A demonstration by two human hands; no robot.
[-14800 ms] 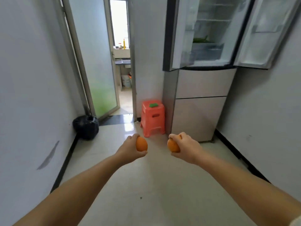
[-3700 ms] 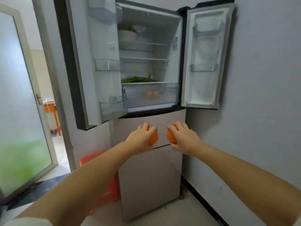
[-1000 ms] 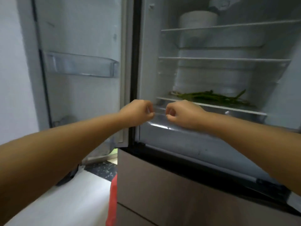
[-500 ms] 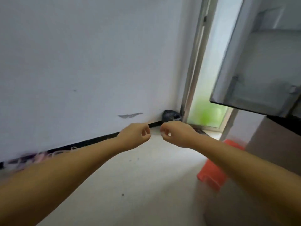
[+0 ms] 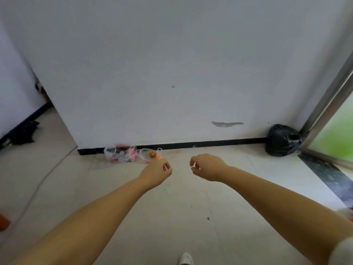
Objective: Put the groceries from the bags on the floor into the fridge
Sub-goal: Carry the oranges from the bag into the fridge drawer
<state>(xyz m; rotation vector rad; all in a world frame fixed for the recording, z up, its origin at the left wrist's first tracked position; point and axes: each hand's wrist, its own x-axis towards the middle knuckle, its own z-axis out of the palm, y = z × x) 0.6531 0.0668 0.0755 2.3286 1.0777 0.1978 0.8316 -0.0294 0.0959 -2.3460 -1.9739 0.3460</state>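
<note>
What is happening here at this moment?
A person faces the bags on the floor by the wall, both arms stretched forward. The left hand and right hand hold nothing, fingers loosely curled. One orange shows in a clear bag. The fridge is out of view, so groceries remain to fetch.

bag (image 5: 120, 155) contents blurred, orange object (image 5: 4, 222) and shoe (image 5: 185, 259) cut off

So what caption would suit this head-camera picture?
Both hands, left and right, empty, reach toward clear grocery bags by the wall; an orange shows inside.
</note>
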